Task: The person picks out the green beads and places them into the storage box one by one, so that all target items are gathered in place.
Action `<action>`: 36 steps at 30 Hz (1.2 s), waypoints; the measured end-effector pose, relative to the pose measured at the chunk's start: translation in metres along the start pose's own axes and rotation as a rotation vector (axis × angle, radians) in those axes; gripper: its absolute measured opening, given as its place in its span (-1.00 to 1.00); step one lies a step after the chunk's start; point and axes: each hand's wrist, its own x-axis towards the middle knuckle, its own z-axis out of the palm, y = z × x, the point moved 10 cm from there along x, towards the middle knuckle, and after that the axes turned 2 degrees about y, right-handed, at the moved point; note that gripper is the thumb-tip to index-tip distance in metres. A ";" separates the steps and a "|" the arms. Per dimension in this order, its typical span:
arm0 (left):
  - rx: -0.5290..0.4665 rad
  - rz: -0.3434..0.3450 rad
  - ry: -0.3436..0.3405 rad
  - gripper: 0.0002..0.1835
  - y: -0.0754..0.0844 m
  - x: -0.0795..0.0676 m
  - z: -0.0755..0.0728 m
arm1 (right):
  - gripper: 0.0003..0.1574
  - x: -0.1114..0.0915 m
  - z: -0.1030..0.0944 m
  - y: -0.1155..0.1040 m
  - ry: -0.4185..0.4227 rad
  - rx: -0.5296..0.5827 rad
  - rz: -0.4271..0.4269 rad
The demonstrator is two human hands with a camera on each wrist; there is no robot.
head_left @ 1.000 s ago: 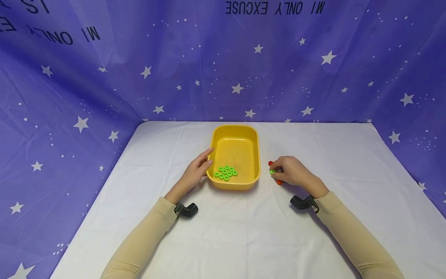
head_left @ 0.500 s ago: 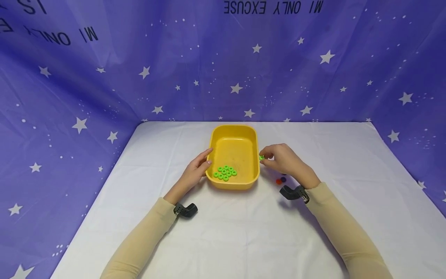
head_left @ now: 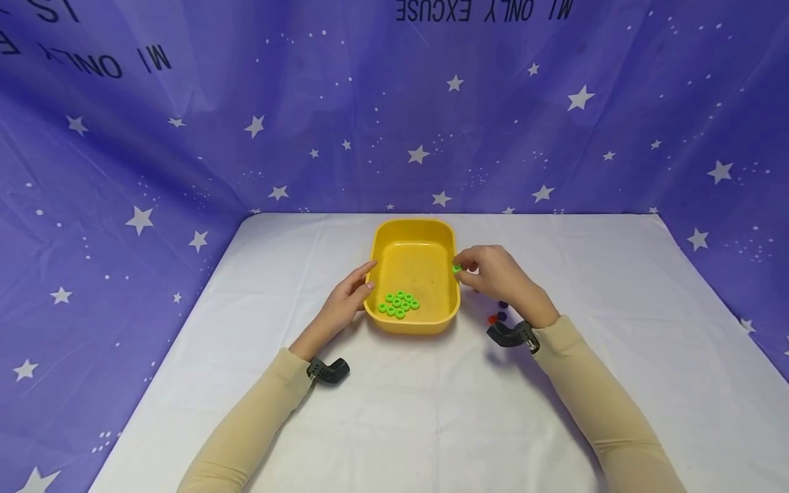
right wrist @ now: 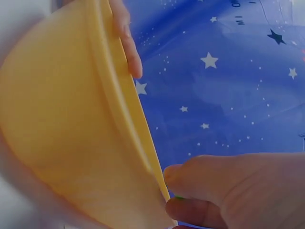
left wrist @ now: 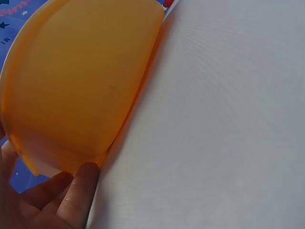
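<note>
In the head view my left hand [head_left: 342, 301] rests against the left side of a yellow plastic basin [head_left: 457, 308], fingers fairly straight, fingertips at the rim. The left wrist view shows those fingertips [left wrist: 86, 172] at the basin's wall. My right hand [head_left: 496, 274] pinches a green ring-shaped bead [head_left: 457, 269] between thumb and fingertips, right at the basin's right rim. Only a sliver of that green bead [right wrist: 179, 197] shows in the right wrist view; the fingers hide the rest. Several matching green beads [head_left: 400, 304] lie clustered on the basin floor, near its front left.
Small dark purple pieces [head_left: 502, 316] and an orange-red one [head_left: 492, 320] lie on the white-covered table [head_left: 394, 411], partly behind the right wrist's black mount [head_left: 511, 335]. A purple star-patterned curtain [head_left: 345, 103] hangs behind and at both sides.
My right hand has moved left and away from me, carrying the green bead from the loose pieces to the basin's right rim. My left hand has stayed at the basin.
</note>
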 end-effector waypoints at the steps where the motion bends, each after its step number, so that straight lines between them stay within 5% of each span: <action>1: 0.001 0.003 -0.001 -0.45 0.001 0.000 0.000 | -0.71 0.001 0.000 -0.003 0.005 0.003 -0.009; 17: -0.022 0.008 -0.017 -0.44 0.001 0.000 0.002 | -0.72 0.030 0.034 -0.049 -0.062 0.021 -0.066; 36: -0.021 -0.003 -0.013 -0.44 -0.001 0.001 0.000 | -0.73 0.037 0.074 -0.054 -0.133 -0.072 -0.060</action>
